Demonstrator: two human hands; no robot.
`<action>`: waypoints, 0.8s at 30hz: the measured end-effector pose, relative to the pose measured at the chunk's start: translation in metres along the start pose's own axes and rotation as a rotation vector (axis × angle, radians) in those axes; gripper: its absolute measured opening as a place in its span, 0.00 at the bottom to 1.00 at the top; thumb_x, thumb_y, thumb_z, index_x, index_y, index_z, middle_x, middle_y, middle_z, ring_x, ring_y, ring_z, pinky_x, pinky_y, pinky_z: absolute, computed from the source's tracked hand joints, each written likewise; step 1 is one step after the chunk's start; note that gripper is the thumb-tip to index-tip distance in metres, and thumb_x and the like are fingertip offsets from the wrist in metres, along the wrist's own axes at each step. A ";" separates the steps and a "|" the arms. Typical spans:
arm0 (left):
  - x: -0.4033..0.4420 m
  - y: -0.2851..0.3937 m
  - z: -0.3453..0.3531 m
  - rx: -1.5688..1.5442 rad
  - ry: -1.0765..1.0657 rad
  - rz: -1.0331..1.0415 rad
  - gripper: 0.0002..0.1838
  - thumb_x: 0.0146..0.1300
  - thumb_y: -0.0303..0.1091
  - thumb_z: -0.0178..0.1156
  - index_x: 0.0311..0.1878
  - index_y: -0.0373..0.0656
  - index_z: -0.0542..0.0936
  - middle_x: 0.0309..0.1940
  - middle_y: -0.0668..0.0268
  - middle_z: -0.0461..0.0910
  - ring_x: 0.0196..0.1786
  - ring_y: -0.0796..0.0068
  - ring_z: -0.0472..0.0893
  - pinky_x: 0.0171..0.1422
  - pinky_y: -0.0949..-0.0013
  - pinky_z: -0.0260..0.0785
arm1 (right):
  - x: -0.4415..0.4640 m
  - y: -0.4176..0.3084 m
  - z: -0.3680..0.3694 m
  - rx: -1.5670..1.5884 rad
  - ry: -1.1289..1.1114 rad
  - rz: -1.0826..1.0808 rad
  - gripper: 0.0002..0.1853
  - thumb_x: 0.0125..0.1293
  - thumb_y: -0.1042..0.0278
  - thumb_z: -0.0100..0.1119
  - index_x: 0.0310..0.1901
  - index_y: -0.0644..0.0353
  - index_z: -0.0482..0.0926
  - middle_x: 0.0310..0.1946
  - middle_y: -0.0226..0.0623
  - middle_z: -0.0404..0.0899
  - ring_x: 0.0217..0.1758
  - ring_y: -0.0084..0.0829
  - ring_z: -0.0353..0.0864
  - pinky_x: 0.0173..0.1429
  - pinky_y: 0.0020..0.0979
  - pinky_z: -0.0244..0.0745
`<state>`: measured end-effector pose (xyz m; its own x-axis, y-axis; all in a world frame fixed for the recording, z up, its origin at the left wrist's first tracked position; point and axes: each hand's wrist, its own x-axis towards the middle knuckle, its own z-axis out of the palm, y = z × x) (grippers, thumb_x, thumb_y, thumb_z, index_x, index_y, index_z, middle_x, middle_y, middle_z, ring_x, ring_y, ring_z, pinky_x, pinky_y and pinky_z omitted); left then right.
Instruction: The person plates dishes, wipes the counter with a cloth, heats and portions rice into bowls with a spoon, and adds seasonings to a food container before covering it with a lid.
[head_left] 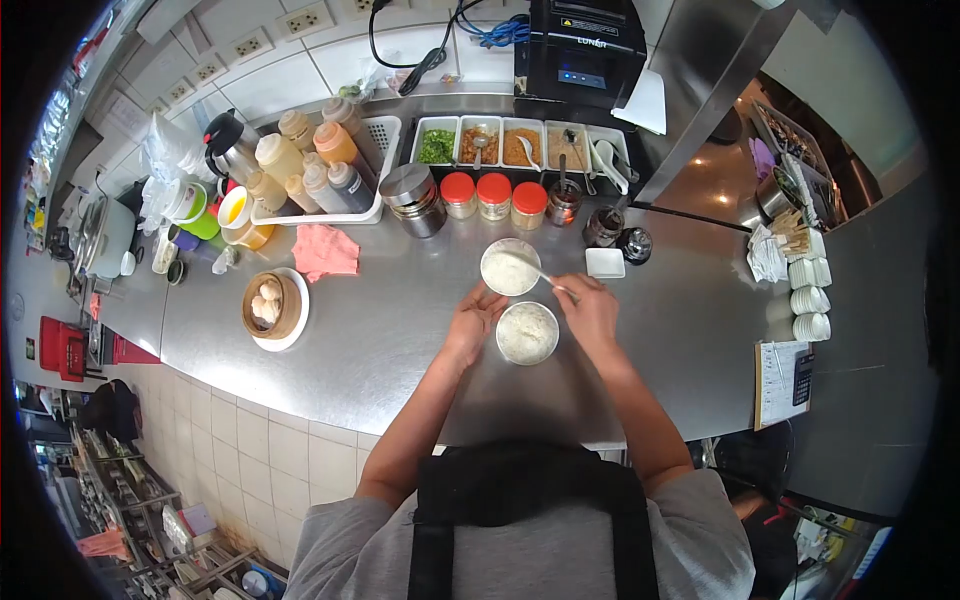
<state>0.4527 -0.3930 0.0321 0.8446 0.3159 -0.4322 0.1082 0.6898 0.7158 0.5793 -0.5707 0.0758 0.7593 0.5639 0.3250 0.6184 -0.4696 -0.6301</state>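
My right hand (590,308) grips a spoon (545,274), its far end in the upper bowl of white rice (510,267). At that bowl's lower left side is my left hand (474,318), its fingers gripping the edge. A second bowl of rice (528,333) stands nearer to me, between my forearms, with neither hand on it. Just right of the upper bowl lies a small white square dish (605,263).
A bamboo steamer (288,304) with several buns sits on a white plate at left, near a pink cloth (325,251). Behind stand red-lidded jars (493,197), topping trays (437,145), a steel canister (413,202) and a basket (384,150) of sauce bottles. Stacked cups (809,300) are at right.
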 end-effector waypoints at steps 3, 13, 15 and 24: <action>0.009 -0.013 -0.013 -0.036 -0.035 0.025 0.54 0.38 0.07 0.38 0.79 0.36 0.47 0.71 0.45 0.63 0.71 0.58 0.69 0.76 0.65 0.62 | 0.014 0.002 -0.003 0.051 0.026 0.109 0.08 0.59 0.70 0.68 0.41 0.50 0.86 0.36 0.30 0.84 0.40 0.37 0.84 0.46 0.38 0.75; 0.008 -0.001 0.001 -0.045 -0.047 0.005 0.52 0.42 0.08 0.40 0.79 0.37 0.49 0.72 0.48 0.63 0.71 0.61 0.67 0.76 0.66 0.61 | 0.021 0.013 0.010 -0.229 -0.030 -0.202 0.08 0.61 0.73 0.61 0.41 0.51 0.85 0.39 0.27 0.84 0.42 0.35 0.81 0.46 0.39 0.72; 0.008 -0.006 -0.001 -0.047 -0.016 0.003 0.51 0.44 0.08 0.41 0.79 0.37 0.50 0.71 0.49 0.64 0.70 0.62 0.69 0.75 0.66 0.61 | 0.036 0.000 0.000 -0.190 -0.028 -0.157 0.09 0.60 0.74 0.59 0.40 0.51 0.85 0.38 0.27 0.84 0.42 0.35 0.81 0.45 0.38 0.71; 0.004 -0.002 0.009 -0.078 0.084 0.026 0.49 0.45 0.08 0.39 0.78 0.34 0.51 0.72 0.47 0.63 0.73 0.56 0.67 0.79 0.63 0.59 | 0.045 0.006 0.018 -0.189 -0.096 -0.182 0.07 0.60 0.73 0.61 0.39 0.50 0.84 0.34 0.29 0.82 0.41 0.36 0.82 0.45 0.39 0.71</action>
<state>0.4607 -0.3989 0.0338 0.7995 0.3854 -0.4608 0.0429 0.7285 0.6837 0.6136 -0.5358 0.0736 0.6151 0.7079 0.3472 0.7766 -0.4680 -0.4217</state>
